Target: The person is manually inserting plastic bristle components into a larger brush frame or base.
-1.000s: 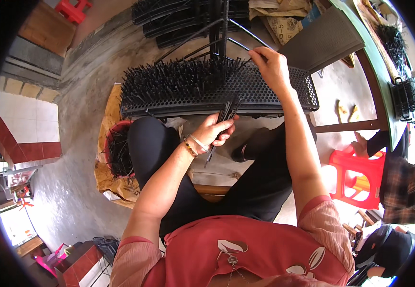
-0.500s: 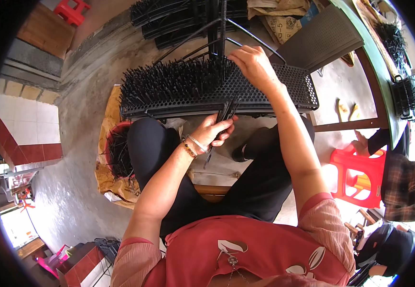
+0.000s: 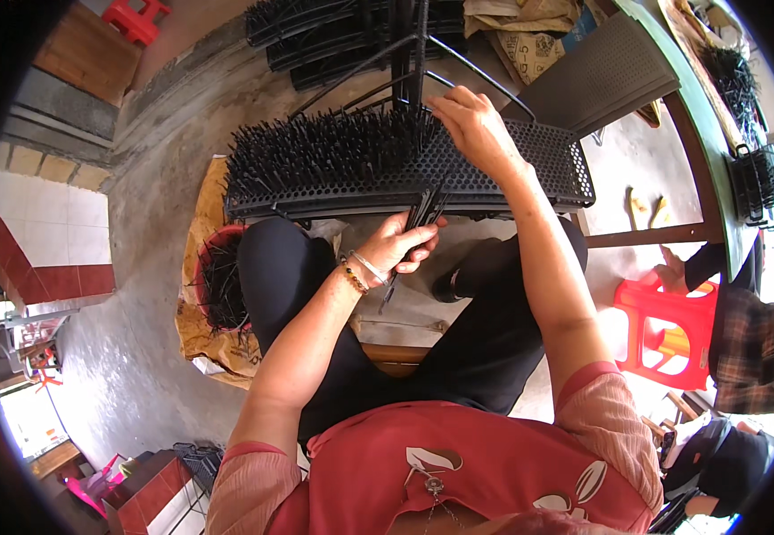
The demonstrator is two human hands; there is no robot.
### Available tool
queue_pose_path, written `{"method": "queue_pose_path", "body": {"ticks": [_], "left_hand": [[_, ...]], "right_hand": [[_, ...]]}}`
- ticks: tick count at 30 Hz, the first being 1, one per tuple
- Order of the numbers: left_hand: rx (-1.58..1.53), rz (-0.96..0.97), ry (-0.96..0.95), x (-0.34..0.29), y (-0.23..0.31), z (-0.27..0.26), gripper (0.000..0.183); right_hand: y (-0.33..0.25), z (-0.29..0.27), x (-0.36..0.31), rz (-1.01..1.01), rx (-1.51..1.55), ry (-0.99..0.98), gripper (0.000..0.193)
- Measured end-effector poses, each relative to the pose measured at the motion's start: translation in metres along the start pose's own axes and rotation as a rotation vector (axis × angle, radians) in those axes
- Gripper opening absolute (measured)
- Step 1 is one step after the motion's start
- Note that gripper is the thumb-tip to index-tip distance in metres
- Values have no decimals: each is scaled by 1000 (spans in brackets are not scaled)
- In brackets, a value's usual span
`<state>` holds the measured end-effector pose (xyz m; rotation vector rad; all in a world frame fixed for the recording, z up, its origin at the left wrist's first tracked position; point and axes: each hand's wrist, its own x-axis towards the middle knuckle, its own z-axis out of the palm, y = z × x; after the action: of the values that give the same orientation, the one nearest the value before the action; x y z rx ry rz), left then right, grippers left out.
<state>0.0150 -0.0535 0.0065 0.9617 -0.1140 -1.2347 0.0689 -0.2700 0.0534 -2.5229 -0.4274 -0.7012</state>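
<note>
Two bare hands show: the left hand [image 3: 400, 245] closes on one small bunch of thin black rods [image 3: 422, 214], too tightly packed to count, and the right hand [image 3: 471, 129] rests on one black perforated plastic tray [image 3: 547, 156] bristling with upright black rods [image 3: 324, 152], far too many to count. One red bucket of loose black rods [image 3: 222, 285] stands on one brown sack [image 3: 200, 330]. Two red plastic stools appear, one at the right [image 3: 663, 330] and one at the top left [image 3: 137, 18]. One green-edged table [image 3: 699, 134] carries one black wire basket [image 3: 752, 183]
</note>
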Motion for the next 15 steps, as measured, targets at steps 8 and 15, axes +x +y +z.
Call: {"method": "queue_pose_path", "body": {"ticks": [8,15], "left_hand": [[9,5,-5,0,-2,-1,27],[-20,43,2,-2,2,0,26]], "right_hand": [[1,6,-2,-34,-35,-62,16],[-3,-11,-3,236,224,8,20]]}}
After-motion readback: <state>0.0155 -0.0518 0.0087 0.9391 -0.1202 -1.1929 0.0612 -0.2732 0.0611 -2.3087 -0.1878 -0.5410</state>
